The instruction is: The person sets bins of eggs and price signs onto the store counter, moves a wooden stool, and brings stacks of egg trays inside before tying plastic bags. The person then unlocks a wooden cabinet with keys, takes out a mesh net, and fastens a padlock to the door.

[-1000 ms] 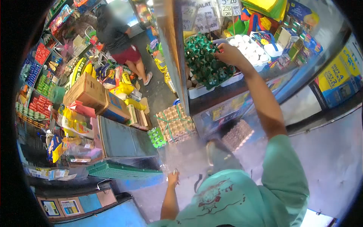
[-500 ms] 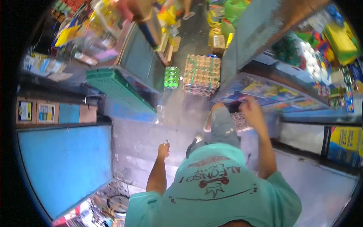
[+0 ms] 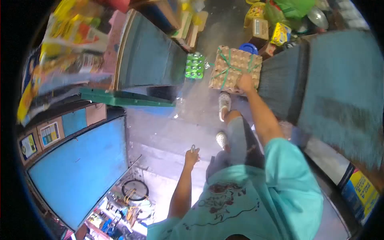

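Observation:
My left hand point(image 3: 192, 159) hangs low at the left of my body, closed on what looks like a padlock point(image 3: 193, 148); only its shiny metal loop shows above my fist. My right arm reaches forward and down. My right hand point(image 3: 245, 83) is closed at the near right part of a stack of brown egg trays point(image 3: 229, 77), where green string point(image 3: 227, 66) is tied across the top. My fingertips are partly hidden there. The stack is on the floor just ahead of my foot.
A green pack with round silvery tops point(image 3: 195, 66) is on the floor left of the trays. Blue-grey cabinets point(image 3: 150, 50) flank the passage. A green plastic tray point(image 3: 128, 98) juts out at left. Cartons point(image 3: 260, 30) and a blue lid point(image 3: 248, 49) lie behind the stack.
I have stepped closer to the egg trays. My right hand has moved from beside the right-hand shelf forward onto the stack. My left hand keeps its metal item.

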